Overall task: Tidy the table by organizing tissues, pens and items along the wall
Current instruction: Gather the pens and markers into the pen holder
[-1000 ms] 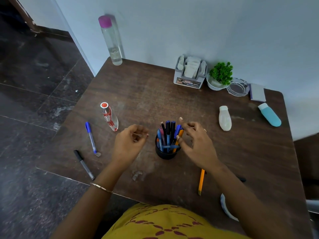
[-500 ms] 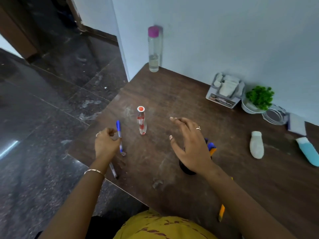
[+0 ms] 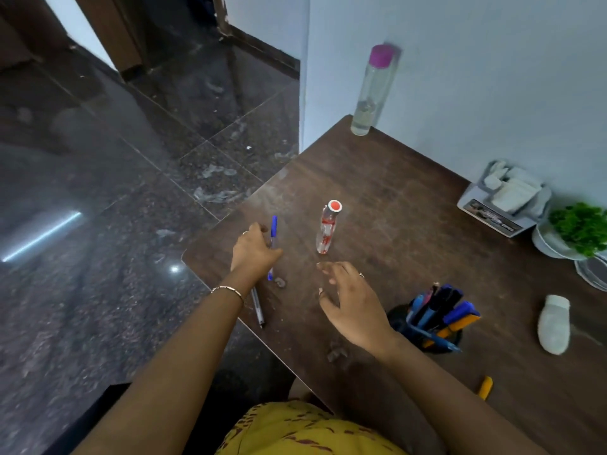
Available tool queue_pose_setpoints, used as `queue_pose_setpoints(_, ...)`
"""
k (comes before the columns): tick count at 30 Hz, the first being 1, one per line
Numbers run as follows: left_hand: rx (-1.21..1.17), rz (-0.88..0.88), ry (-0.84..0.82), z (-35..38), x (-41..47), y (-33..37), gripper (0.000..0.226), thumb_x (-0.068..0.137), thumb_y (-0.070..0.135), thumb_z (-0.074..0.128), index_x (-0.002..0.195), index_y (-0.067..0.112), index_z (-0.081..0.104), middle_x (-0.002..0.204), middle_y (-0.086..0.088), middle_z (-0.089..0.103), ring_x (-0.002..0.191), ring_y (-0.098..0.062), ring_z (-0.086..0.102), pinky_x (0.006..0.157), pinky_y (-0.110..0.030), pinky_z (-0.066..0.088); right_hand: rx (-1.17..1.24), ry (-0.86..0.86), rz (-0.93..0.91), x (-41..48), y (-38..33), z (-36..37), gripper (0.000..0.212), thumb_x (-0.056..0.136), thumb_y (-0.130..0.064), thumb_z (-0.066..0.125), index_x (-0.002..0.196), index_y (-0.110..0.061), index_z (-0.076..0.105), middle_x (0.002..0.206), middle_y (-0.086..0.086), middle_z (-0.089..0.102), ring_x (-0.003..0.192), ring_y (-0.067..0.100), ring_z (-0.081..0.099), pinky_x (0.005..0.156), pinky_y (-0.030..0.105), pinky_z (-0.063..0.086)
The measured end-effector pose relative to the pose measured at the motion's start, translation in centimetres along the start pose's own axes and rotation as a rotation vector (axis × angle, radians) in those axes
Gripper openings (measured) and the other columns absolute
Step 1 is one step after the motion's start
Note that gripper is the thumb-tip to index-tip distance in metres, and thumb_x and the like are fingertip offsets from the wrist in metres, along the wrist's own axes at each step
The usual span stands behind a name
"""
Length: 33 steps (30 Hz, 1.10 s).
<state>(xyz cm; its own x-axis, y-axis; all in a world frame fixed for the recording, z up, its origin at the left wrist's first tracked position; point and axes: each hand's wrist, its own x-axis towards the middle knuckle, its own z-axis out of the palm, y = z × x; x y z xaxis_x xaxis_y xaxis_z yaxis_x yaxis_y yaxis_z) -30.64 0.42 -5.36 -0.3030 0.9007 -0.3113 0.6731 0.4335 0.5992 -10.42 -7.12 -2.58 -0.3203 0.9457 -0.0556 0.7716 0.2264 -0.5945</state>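
Observation:
My left hand [image 3: 254,251] grips a blue pen [image 3: 273,228] near the table's left edge, its cap pointing away from me. A dark pen [image 3: 258,308] lies on the table just beside my left wrist. Fingers spread and holding nothing, my right hand [image 3: 353,303] hovers between the small red-capped bottle [image 3: 328,228] and the black pen holder [image 3: 430,326], which is full of pens. A tissue holder [image 3: 502,200] stands against the wall.
A tall clear bottle with a pink cap [image 3: 372,90] stands at the wall corner. A potted green plant [image 3: 578,231] and a glass dish [image 3: 594,272] sit at the right edge. A white bottle [image 3: 554,325] lies on the brown table [image 3: 394,192]; a yellow pencil [image 3: 485,387] is near me.
My left hand reached left and took hold of the blue pen. My right hand left the pen holder and drifted left. The view swung left.

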Motion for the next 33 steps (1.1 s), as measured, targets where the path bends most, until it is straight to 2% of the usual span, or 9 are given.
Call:
queue_pose_setpoints(4, -0.202, -0.111, 0.038, -2.7, -1.7, -2.2, 0.05, 0.073, 0.021, 0.071, 0.12, 0.02, 0.055, 0.096, 0.003, 0.066, 0.096, -0.018, 0.063, 0.085, -0.029, 0.049, 0.029, -0.038, 0.03, 2.7, -0.8, 2.2, 0.032, 0.085, -0.021, 0.062, 0.117, -0.02, 0.058, 0.106, -0.006, 0.056, 0.093, 0.013, 0.058, 0.085, 0.034, 0.05)
queue_pose_setpoints(5, -0.264, -0.138, 0.031, -3.2, -2.3, -3.1, 0.051, 0.071, 0.022, 0.071, 0.119, 0.022, 0.056, 0.096, 0.003, 0.066, 0.092, -0.017, 0.065, 0.085, -0.032, 0.052, 0.036, -0.045, 0.025, 3.4, -1.2, 2.9, 0.029, 0.084, -0.019, 0.064, 0.113, -0.018, 0.06, 0.101, -0.005, 0.056, 0.09, 0.016, 0.058, 0.085, 0.036, 0.05)
queue_pose_setpoints(7, -0.388, -0.183, 0.002, -4.1, -3.3, -5.0, 0.057, 0.064, 0.024, 0.071, 0.119, 0.022, 0.056, 0.097, 0.001, 0.066, 0.086, -0.02, 0.069, 0.079, -0.043, 0.058, 0.016, -0.081, 0.014, 4.9, -2.1, 4.2, 0.024, 0.084, -0.019, 0.066, 0.107, -0.014, 0.062, 0.097, -0.001, 0.058, 0.089, 0.019, 0.058, 0.085, 0.036, 0.049)
queue_pose_setpoints(10, -0.492, -0.218, -0.037, -4.5, -4.7, -7.4, 0.053, 0.071, 0.012, 0.073, 0.121, 0.015, 0.055, 0.096, -0.005, 0.065, 0.081, -0.023, 0.071, 0.068, -0.045, 0.061, 0.001, -0.143, 0.023, 6.8, -3.8, 6.0, 0.022, 0.084, -0.026, 0.067, 0.101, -0.013, 0.06, 0.097, 0.002, 0.059, 0.091, 0.02, 0.058, 0.082, 0.031, 0.045)
queue_pose_setpoints(14, -0.509, -0.203, -0.089, -4.8, -6.0, -9.1, 0.047, 0.077, 0.003, 0.069, 0.12, 0.015, 0.055, 0.101, -0.005, 0.065, 0.083, -0.022, 0.071, 0.071, -0.043, 0.061, 0.023, -0.217, 0.047, 8.0, -5.6, 8.5, 0.035, 0.079, -0.035, 0.072, 0.1, -0.016, 0.051, 0.094, -0.002, 0.054, 0.087, 0.018, 0.056, 0.08, 0.036, 0.049)
queue_pose_setpoints(18, -0.551, -0.191, -0.149, -4.7, -6.7, -9.5, 0.051, 0.08, -0.001, 0.066, 0.126, 0.013, 0.051, 0.103, -0.007, 0.063, 0.082, -0.025, 0.072, 0.073, -0.042, 0.061, -0.036, -0.195, 0.052, 7.9, -6.1, 9.7, 0.038, 0.077, -0.023, 0.071, 0.103, -0.011, 0.046, 0.105, 0.008, 0.058, 0.097, 0.029, 0.059, 0.083, 0.041, 0.05)
queue_pose_setpoints(23, -0.609, -0.149, -0.154, -4.4, -7.4, -8.3, 0.07, 0.078, -0.001, 0.066, 0.138, 0.022, 0.038, 0.105, -0.009, 0.062, 0.085, -0.025, 0.071, 0.073, -0.042, 0.061, 0.011, -0.158, 0.116, 7.1, -5.4, 7.8, 0.044, 0.075, -0.019, 0.069, 0.111, -0.013, 0.045, 0.099, 0.009, 0.063, 0.093, 0.03, 0.062, 0.077, 0.036, 0.051)
queue_pose_setpoints(27, -0.626, -0.034, -0.223, -3.6, -8.4, -5.0, 0.09, 0.079, 0.002, 0.068, 0.14, 0.048, 0.021, 0.111, -0.009, 0.059, 0.085, -0.027, 0.071, 0.074, -0.04, 0.061, 0.169, -0.032, 0.173, 4.3, -3.8, 3.9, 0.068, 0.076, -0.024, 0.075, 0.135, -0.025, 0.042, 0.098, 0.002, 0.062, 0.085, 0.017, 0.061, 0.076, 0.032, 0.054)
queue_pose_setpoints(33, -0.697, 0.201, -0.345, -1.3, -10.7, 2.7, 0.091, 0.078, 0.005, 0.072, 0.141, 0.05, 0.024, 0.108, -0.015, 0.059, 0.085, -0.027, 0.07, 0.077, -0.04, 0.06, 0.35, 0.379, 0.172, -1.9, -1.1, -5.3, 0.065, 0.076, -0.008, 0.068, 0.129, -0.037, 0.045, 0.089, -0.007, 0.06, 0.075, 0.01, 0.063, 0.066, 0.025, 0.054)
